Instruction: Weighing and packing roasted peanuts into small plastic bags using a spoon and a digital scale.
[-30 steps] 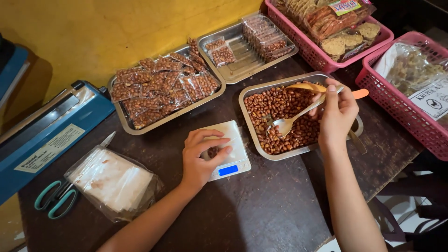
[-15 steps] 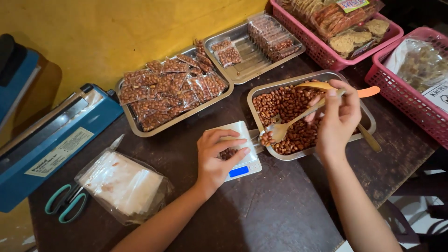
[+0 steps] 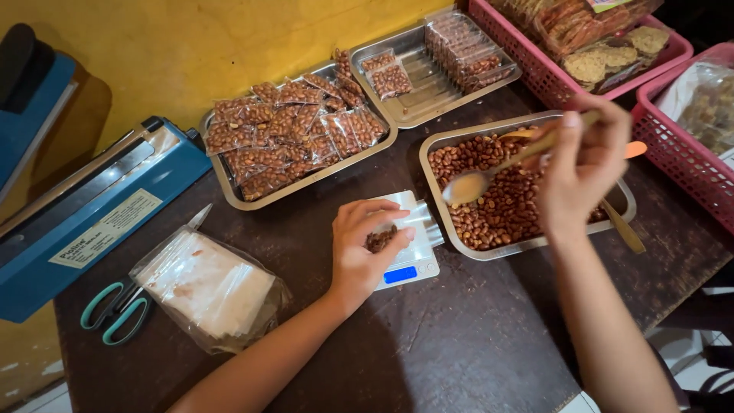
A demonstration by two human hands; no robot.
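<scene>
The left hand [image 3: 365,248] is resting on a small white digital scale [image 3: 409,252], its fingers curled around a small clear plastic pouch [image 3: 380,239] that is holding a cluster of reddish-brown peanuts; the pouch is sitting on the scale's platform. The right hand [image 3: 582,164] is pinching the handle of a metal spoon [image 3: 489,174], fingers closed on it, and is holding the shallow oval bowl of the spoon above a rectangular stainless-steel tray of peanuts [image 3: 505,206], just to the right of the scale. The nuts are appearing glossy and skin-on. A flat wooden spatula [image 3: 623,228] is lying across the tray's right end.

Behind the scale, a second steel tray [image 3: 294,149] is carrying a heap of small sealed packets of peanuts, and a third tray [image 3: 436,76] is holding a few more. Pink plastic lattice baskets [image 3: 612,53] are standing at the upper right. At left, a blue heat sealer [image 3: 84,214], teal-handled scissors [image 3: 115,310] and a crinkled bag of empty pouches [image 3: 206,287] are lying on the dark, worn wooden table [image 3: 459,352].
</scene>
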